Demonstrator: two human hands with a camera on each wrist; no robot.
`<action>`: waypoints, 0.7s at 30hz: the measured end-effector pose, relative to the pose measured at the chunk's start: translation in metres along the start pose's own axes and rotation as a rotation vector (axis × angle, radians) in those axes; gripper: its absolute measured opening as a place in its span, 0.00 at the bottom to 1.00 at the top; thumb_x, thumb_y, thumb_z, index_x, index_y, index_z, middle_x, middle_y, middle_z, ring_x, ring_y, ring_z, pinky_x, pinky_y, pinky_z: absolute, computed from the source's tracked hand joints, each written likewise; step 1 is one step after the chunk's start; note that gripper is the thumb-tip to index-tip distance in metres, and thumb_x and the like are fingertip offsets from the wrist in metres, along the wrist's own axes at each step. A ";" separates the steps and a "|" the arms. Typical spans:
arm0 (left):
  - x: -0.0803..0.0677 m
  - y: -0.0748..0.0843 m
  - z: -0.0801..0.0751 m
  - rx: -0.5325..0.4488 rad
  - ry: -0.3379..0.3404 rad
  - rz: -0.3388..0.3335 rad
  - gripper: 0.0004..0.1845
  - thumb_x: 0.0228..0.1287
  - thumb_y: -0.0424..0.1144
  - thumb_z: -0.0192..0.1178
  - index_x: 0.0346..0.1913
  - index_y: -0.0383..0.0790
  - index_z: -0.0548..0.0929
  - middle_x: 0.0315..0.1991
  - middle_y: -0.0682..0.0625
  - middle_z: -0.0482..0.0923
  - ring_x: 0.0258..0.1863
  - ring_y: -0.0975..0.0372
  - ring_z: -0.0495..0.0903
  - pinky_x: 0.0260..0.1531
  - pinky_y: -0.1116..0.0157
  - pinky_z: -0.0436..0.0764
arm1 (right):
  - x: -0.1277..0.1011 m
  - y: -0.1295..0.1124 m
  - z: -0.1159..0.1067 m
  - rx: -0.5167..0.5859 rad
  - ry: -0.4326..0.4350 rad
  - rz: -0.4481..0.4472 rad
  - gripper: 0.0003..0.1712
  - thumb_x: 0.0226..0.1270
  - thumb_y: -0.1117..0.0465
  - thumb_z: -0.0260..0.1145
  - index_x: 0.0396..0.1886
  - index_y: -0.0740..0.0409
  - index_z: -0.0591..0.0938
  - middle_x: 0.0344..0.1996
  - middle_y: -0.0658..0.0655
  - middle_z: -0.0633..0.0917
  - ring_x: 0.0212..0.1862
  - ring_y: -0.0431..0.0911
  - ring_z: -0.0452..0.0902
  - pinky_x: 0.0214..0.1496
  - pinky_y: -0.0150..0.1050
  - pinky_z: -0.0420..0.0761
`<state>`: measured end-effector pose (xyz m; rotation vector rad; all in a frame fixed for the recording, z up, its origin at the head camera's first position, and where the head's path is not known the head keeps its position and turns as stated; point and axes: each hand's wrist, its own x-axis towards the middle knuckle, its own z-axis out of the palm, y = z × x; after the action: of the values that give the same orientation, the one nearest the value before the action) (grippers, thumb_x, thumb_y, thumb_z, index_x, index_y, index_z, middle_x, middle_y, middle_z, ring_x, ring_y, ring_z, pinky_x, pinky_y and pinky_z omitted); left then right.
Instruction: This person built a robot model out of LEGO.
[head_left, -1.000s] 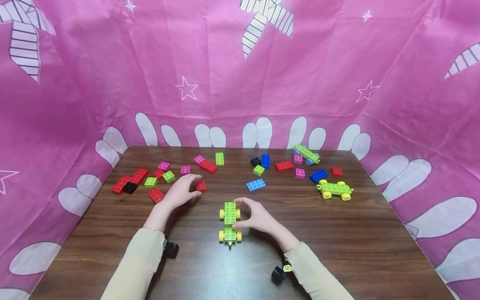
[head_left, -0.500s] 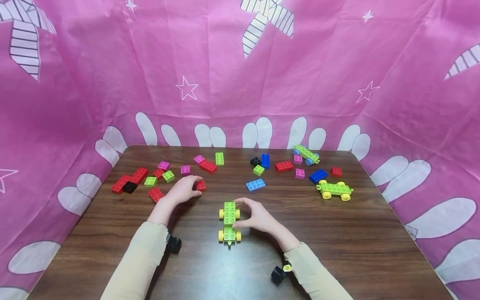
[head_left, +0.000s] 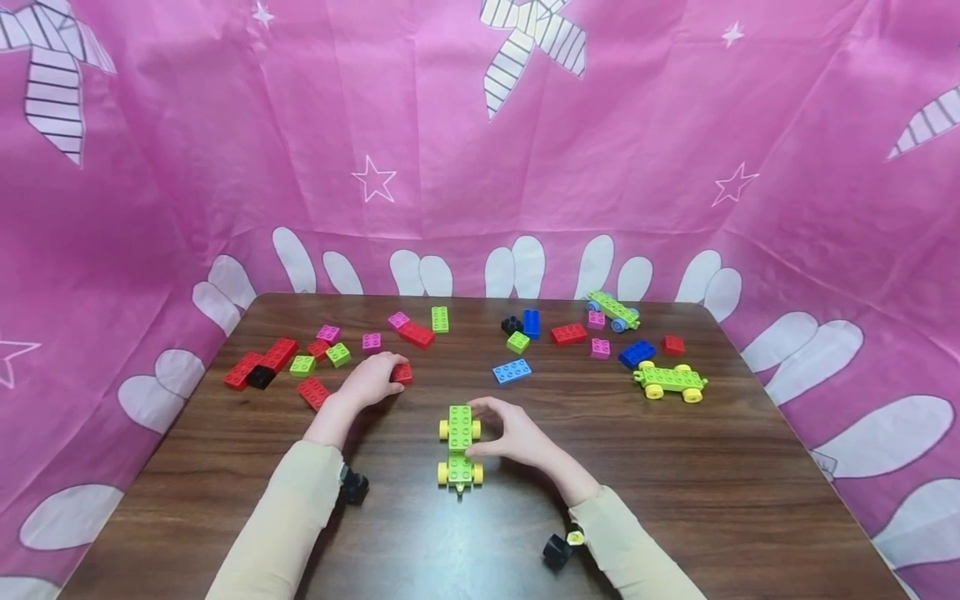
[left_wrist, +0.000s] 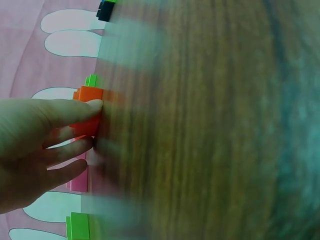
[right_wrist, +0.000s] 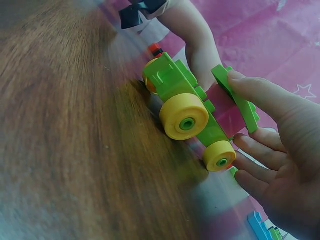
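Observation:
My left hand [head_left: 367,382] pinches a small red brick [head_left: 402,372] on the table, left of the middle; in the left wrist view the thumb [left_wrist: 94,104] lies on the near side of the brick. My right hand [head_left: 516,429] holds a toy car [head_left: 460,472] by its right side. The car has a green wheeled base with yellow wheels [right_wrist: 184,117]. A pink brick [right_wrist: 223,110] stands on the base, topped by a flat green brick [right_wrist: 245,107]. Thumb and fingers of the right hand span that top brick.
Loose bricks lie across the back left, among them a red brick [head_left: 312,392] beside the left wrist. A light blue brick [head_left: 512,371] lies beyond the car. Another green car with yellow wheels [head_left: 672,379] stands at the right, and a blue-wheeled one [head_left: 613,310] behind it.
My left hand has moved slightly right, and its thumb and fingers have come onto the small red brick. The right hand and the car have stayed in place.

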<state>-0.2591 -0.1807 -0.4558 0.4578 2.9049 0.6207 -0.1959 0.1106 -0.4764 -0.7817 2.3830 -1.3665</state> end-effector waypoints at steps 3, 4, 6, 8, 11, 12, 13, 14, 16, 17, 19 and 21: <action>0.001 0.001 0.001 0.025 0.024 0.015 0.25 0.59 0.34 0.69 0.58 0.31 0.78 0.55 0.36 0.79 0.56 0.46 0.77 0.60 0.48 0.75 | 0.000 0.000 0.000 -0.007 0.005 -0.004 0.38 0.53 0.52 0.78 0.62 0.57 0.74 0.54 0.55 0.83 0.61 0.51 0.77 0.67 0.53 0.72; 0.002 0.001 0.002 0.029 0.030 0.016 0.24 0.59 0.34 0.69 0.58 0.31 0.78 0.54 0.36 0.79 0.56 0.46 0.78 0.59 0.48 0.75 | 0.000 0.000 0.000 -0.009 0.006 -0.005 0.38 0.53 0.52 0.78 0.62 0.57 0.74 0.54 0.55 0.83 0.61 0.51 0.77 0.67 0.53 0.72; 0.003 0.002 0.003 0.035 0.039 0.017 0.23 0.59 0.35 0.69 0.57 0.31 0.78 0.53 0.36 0.79 0.54 0.46 0.78 0.58 0.49 0.76 | -0.001 0.000 -0.001 -0.014 0.010 -0.004 0.38 0.53 0.52 0.78 0.62 0.57 0.74 0.54 0.56 0.83 0.61 0.51 0.77 0.67 0.53 0.72; 0.003 0.002 0.004 0.032 0.042 0.008 0.23 0.59 0.35 0.69 0.57 0.32 0.79 0.52 0.36 0.80 0.53 0.47 0.79 0.57 0.49 0.77 | -0.001 -0.001 -0.001 -0.019 0.012 -0.003 0.38 0.53 0.52 0.78 0.62 0.57 0.74 0.54 0.56 0.83 0.61 0.52 0.77 0.67 0.53 0.73; 0.003 0.002 0.006 0.030 0.043 -0.007 0.22 0.59 0.36 0.69 0.56 0.33 0.79 0.51 0.38 0.80 0.51 0.48 0.79 0.55 0.49 0.78 | -0.002 -0.002 -0.001 -0.024 0.011 -0.006 0.38 0.53 0.52 0.78 0.62 0.58 0.74 0.53 0.56 0.83 0.61 0.52 0.77 0.66 0.53 0.73; 0.003 0.002 0.006 0.031 0.043 -0.009 0.22 0.59 0.36 0.69 0.56 0.33 0.79 0.51 0.38 0.80 0.51 0.48 0.80 0.55 0.49 0.78 | -0.002 -0.002 -0.001 -0.025 0.009 -0.007 0.38 0.53 0.52 0.78 0.62 0.58 0.74 0.53 0.56 0.83 0.61 0.51 0.77 0.66 0.53 0.73; 0.003 0.002 0.006 0.031 0.044 -0.012 0.22 0.59 0.36 0.69 0.56 0.33 0.79 0.51 0.38 0.80 0.51 0.48 0.80 0.54 0.49 0.78 | -0.002 -0.002 -0.001 -0.026 0.008 -0.008 0.38 0.53 0.52 0.78 0.62 0.58 0.74 0.53 0.56 0.83 0.61 0.51 0.77 0.67 0.53 0.73; 0.003 0.002 0.006 0.031 0.045 -0.015 0.22 0.59 0.36 0.69 0.56 0.33 0.79 0.51 0.38 0.80 0.51 0.48 0.80 0.54 0.49 0.78 | -0.002 -0.003 -0.001 -0.024 0.007 -0.007 0.38 0.53 0.52 0.78 0.62 0.58 0.74 0.53 0.56 0.83 0.61 0.51 0.77 0.67 0.53 0.73; 0.002 0.002 0.006 0.032 0.048 -0.019 0.22 0.59 0.36 0.69 0.55 0.33 0.79 0.50 0.38 0.80 0.51 0.48 0.80 0.54 0.49 0.78 | -0.001 -0.003 -0.001 -0.027 0.005 -0.007 0.38 0.52 0.52 0.78 0.62 0.58 0.74 0.53 0.56 0.83 0.61 0.51 0.77 0.67 0.53 0.73; 0.002 0.002 0.006 0.034 0.052 -0.019 0.21 0.59 0.35 0.68 0.55 0.33 0.79 0.50 0.38 0.80 0.51 0.48 0.80 0.55 0.49 0.78 | -0.001 -0.003 -0.001 -0.025 0.004 -0.007 0.38 0.52 0.52 0.78 0.62 0.58 0.74 0.53 0.56 0.83 0.61 0.51 0.77 0.67 0.53 0.73; 0.001 0.003 0.007 0.033 0.064 -0.018 0.21 0.60 0.35 0.68 0.55 0.33 0.79 0.50 0.38 0.81 0.51 0.48 0.79 0.54 0.50 0.78 | -0.001 -0.004 0.000 -0.025 0.004 -0.007 0.38 0.53 0.52 0.78 0.62 0.58 0.74 0.53 0.56 0.83 0.60 0.51 0.77 0.67 0.53 0.73; -0.001 0.004 0.007 0.023 0.078 -0.018 0.20 0.60 0.35 0.68 0.54 0.32 0.79 0.49 0.38 0.81 0.51 0.49 0.79 0.54 0.50 0.78 | 0.000 -0.004 0.000 -0.027 0.002 -0.009 0.38 0.53 0.52 0.77 0.62 0.58 0.74 0.53 0.56 0.83 0.60 0.51 0.77 0.66 0.53 0.73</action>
<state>-0.2559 -0.1747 -0.4605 0.4189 2.9892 0.6169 -0.1947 0.1093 -0.4727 -0.8002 2.4067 -1.3418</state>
